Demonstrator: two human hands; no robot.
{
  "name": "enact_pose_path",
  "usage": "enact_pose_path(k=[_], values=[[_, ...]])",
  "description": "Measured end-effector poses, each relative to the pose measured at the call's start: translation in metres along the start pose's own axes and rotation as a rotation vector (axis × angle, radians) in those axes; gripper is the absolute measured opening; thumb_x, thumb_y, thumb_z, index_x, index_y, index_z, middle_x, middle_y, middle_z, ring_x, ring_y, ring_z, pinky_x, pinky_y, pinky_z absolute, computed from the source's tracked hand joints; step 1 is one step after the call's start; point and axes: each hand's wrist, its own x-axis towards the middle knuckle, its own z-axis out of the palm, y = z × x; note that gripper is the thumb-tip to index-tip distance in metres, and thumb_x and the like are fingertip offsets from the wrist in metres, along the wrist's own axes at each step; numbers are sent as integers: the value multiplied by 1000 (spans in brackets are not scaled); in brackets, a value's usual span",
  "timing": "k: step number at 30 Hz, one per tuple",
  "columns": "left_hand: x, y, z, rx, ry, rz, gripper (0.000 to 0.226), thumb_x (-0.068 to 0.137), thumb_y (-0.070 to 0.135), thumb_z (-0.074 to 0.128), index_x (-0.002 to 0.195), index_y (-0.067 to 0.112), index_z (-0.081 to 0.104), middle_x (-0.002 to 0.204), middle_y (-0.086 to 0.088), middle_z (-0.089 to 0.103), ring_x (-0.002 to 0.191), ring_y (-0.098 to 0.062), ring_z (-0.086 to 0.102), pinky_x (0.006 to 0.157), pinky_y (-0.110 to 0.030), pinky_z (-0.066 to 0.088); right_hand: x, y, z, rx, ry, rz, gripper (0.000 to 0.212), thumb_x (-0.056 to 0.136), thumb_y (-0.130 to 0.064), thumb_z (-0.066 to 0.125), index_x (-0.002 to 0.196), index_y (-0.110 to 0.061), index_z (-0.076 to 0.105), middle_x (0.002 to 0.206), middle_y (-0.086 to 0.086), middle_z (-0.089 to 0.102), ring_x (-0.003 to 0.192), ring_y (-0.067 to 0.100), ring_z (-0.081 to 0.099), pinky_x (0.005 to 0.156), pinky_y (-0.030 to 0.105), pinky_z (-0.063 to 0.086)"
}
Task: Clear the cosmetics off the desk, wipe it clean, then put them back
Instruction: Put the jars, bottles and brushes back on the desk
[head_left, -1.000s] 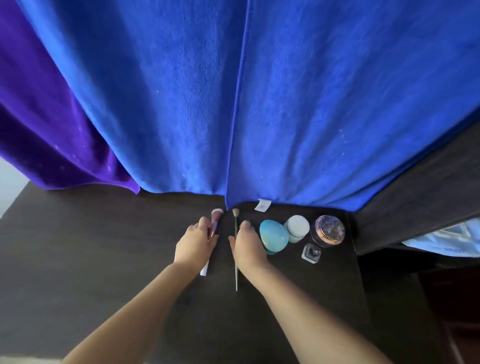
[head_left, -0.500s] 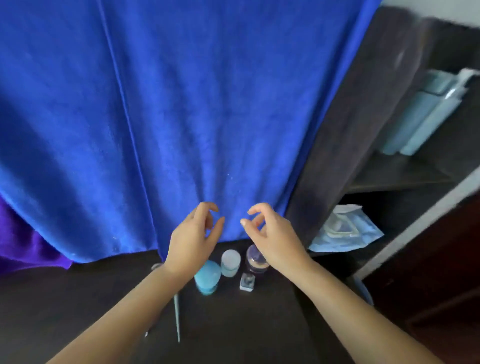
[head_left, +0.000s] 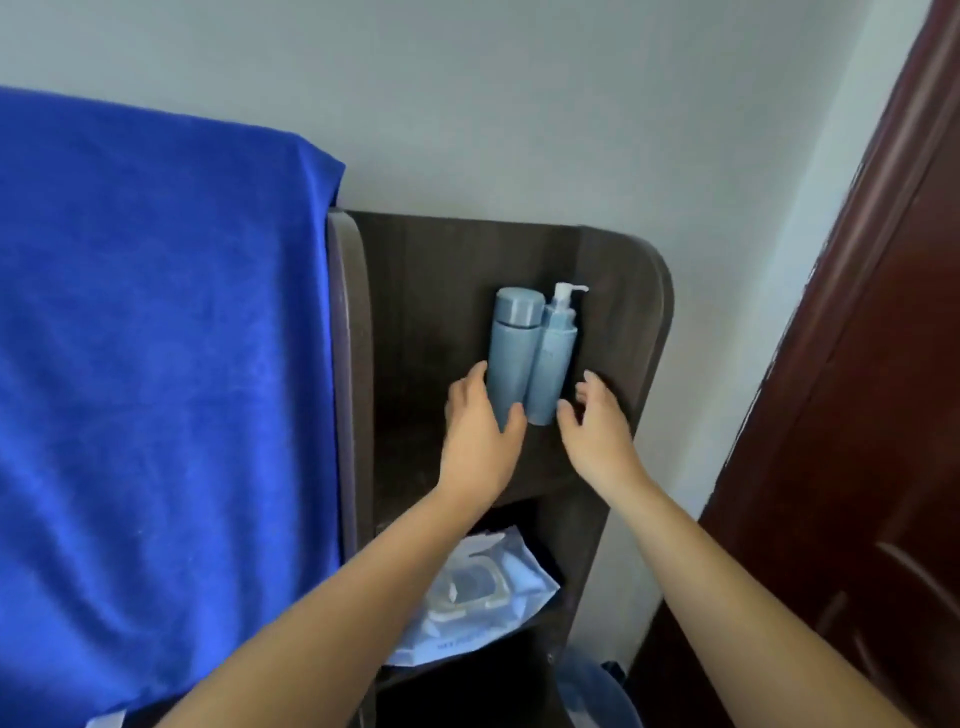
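Two pale blue bottles stand side by side on a dark wooden shelf (head_left: 421, 322): a capped bottle (head_left: 511, 348) on the left and a pump bottle (head_left: 555, 358) with a white pump on the right. My left hand (head_left: 480, 431) is at the capped bottle's base, with nearly straight fingers along its left side and the thumb across its front. My right hand (head_left: 592, 421) is spread just right of the pump bottle, with a small gap to it. The desk and its small cosmetics are out of view.
A large blue towel (head_left: 156, 364) hangs on the left, right beside the shelf unit. A pack of wipes (head_left: 467, 597) lies on the lower shelf. A dark red door (head_left: 857, 415) stands to the right, and a blue bin (head_left: 592, 691) sits below.
My view swung up and right from the desk to the side shelf. Both hands left the brushes and jars and rose to the two blue bottles.
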Motion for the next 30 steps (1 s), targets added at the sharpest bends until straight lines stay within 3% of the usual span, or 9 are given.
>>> enact_pose_path(k=[2,5,9,19,27,30], values=[[22,-4,16,22,18,-103,60,91,21,53,141,10,22,142,-12,30,131,-24,32,103,-31,30,17,2,13,71,-44,10,57,94,-18,49,143,-3,23,144,16,39,131,26,41,107,35,34],[41,-6,31,16,41,-138,58,88,22,56,138,13,26,135,-11,35,124,-24,38,90,-26,32,32,1,25,193,-45,15,44,93,-17,50,132,-4,35,130,17,50,115,27,53,92,33,44],[52,-6,39,50,83,-152,56,85,22,62,131,12,31,128,-10,38,117,-24,43,87,-27,34,41,6,31,222,-52,-17,34,93,-17,52,121,-2,40,123,19,54,109,30,55,82,29,43],[23,4,0,62,12,-96,54,84,23,64,130,14,36,126,-6,44,103,-8,43,85,-24,36,14,6,10,330,-16,-100,48,88,-22,61,129,-9,40,127,9,55,111,17,53,91,30,44],[-52,29,-66,-106,-96,100,46,81,20,67,118,25,40,118,1,52,102,-1,52,76,-6,45,-63,-31,-31,294,-31,-202,50,84,-24,66,126,-16,42,124,-3,54,111,9,52,95,33,48],[-85,31,-106,-124,-127,159,49,82,22,67,122,24,39,120,4,51,108,-4,50,88,-21,48,-102,-58,-26,306,-23,-202,48,82,-25,68,123,-19,44,118,-11,54,106,2,53,93,29,48]])
